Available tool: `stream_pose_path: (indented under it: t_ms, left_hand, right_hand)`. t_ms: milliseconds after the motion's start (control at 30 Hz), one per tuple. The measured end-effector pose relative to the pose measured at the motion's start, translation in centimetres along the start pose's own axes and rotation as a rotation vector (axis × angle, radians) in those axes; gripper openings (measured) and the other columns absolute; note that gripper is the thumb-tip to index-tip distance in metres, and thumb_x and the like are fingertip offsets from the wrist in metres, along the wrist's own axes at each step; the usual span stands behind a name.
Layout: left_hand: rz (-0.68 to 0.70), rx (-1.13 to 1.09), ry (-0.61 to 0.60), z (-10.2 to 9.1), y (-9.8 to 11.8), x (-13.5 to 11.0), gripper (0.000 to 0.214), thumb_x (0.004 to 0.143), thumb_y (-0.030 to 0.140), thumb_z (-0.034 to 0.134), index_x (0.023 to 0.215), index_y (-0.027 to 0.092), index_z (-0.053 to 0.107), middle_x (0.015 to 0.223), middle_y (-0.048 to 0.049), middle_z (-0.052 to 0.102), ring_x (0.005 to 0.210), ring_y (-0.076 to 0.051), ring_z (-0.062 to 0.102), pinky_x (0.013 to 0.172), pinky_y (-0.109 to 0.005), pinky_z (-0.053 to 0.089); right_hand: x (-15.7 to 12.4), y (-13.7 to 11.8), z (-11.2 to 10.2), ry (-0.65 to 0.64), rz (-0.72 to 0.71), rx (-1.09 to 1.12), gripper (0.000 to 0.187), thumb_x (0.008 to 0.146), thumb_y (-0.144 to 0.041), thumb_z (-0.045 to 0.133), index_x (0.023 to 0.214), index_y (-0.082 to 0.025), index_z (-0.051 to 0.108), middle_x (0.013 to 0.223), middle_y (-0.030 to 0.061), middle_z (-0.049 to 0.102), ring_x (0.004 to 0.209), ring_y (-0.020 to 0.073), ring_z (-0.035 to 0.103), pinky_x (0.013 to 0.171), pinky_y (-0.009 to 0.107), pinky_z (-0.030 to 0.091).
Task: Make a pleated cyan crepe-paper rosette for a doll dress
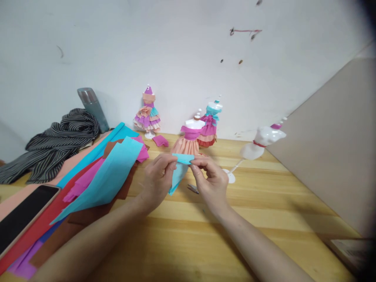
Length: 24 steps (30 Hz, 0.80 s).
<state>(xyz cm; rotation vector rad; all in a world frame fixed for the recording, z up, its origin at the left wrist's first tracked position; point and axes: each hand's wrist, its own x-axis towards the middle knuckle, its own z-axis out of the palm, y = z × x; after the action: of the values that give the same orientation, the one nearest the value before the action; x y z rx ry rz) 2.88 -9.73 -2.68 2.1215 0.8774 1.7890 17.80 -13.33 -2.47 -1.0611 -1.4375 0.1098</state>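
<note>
Two hands meet over the middle of the wooden table (249,221), a light-blue piece (179,175) stretched between them in front of the peach-skirted dress form (190,135). Its folded upper band runs left to right, nearly level, and is the edge they grip; below, the rest hangs down and narrows, its long axis slanting to a point at the lower left.

The left hand (158,176) pinches the band's left end between thumb and curled forefinger, its other fingers folded in. The right hand (211,180) mirrors it at the other end, thumb raised against the bent forefinger, nearly closed. Both forearms reach in from the lower corners and converge, wrists clear of the tabletop.

Small snips (193,188) lie just beside the right hand. A bare white dress form (264,137) leans farther right; coloured sheets (114,168) spread to the left.
</note>
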Motion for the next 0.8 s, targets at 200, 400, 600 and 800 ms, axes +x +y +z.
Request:
stream_pose_path:
  t_ms: [200, 400, 600, 800]
  left_hand:
    - [-0.065, -0.014, -0.026, -0.09, 0.16, -0.16, 0.012, 0.083, 0.009, 0.057, 0.084, 0.019, 0.062, 0.081, -0.0007, 0.07, 0.07, -0.011, 0.067, 0.065, -0.021, 0.053]
    - [-0.102, -0.038, -0.043, -0.07, 0.46, -0.17, 0.011, 0.083, 0.01, 0.058, 0.085, 0.02, 0.063, 0.075, 0.0005, 0.069, 0.065, -0.01, 0.066, 0.061, -0.021, 0.053]
    - [-0.1, -0.083, -0.038, 0.08, 0.24, -0.29, 0.013, 0.083, 0.009, 0.058, 0.087, 0.02, 0.064, 0.077, 0.0002, 0.069, 0.066, -0.01, 0.065, 0.06, -0.02, 0.052]
    - [-0.091, -0.044, -0.055, 0.04, 0.14, -0.13, 0.018, 0.085, 0.011, 0.058, 0.097, 0.021, 0.068, 0.072, 0.0015, 0.066, 0.062, -0.01, 0.063, 0.061, -0.021, 0.051]
  right_hand:
    - [0.18, 0.0, -0.05, 0.012, 0.001, 0.034, 0.009, 0.082, -0.014, 0.061, 0.077, -0.021, 0.065, 0.079, 0.0037, 0.069, 0.076, 0.0184, 0.065, 0.066, 0.033, 0.052]
    - [0.26, 0.03, -0.17, 0.018, -0.003, 0.042, 0.01, 0.081, -0.013, 0.061, 0.077, -0.021, 0.064, 0.073, 0.0014, 0.066, 0.071, 0.0164, 0.062, 0.065, 0.03, 0.05]
    - [0.1, 0.44, -0.1, 0.033, 0.026, 0.041, 0.008, 0.081, -0.015, 0.063, 0.084, -0.021, 0.068, 0.073, 0.0016, 0.067, 0.067, 0.0154, 0.061, 0.061, 0.03, 0.051]
    - [0.16, 0.69, -0.07, 0.024, 0.008, -0.008, 0.016, 0.083, -0.016, 0.063, 0.094, -0.023, 0.072, 0.082, 0.0033, 0.072, 0.074, 0.0175, 0.065, 0.065, 0.032, 0.053]
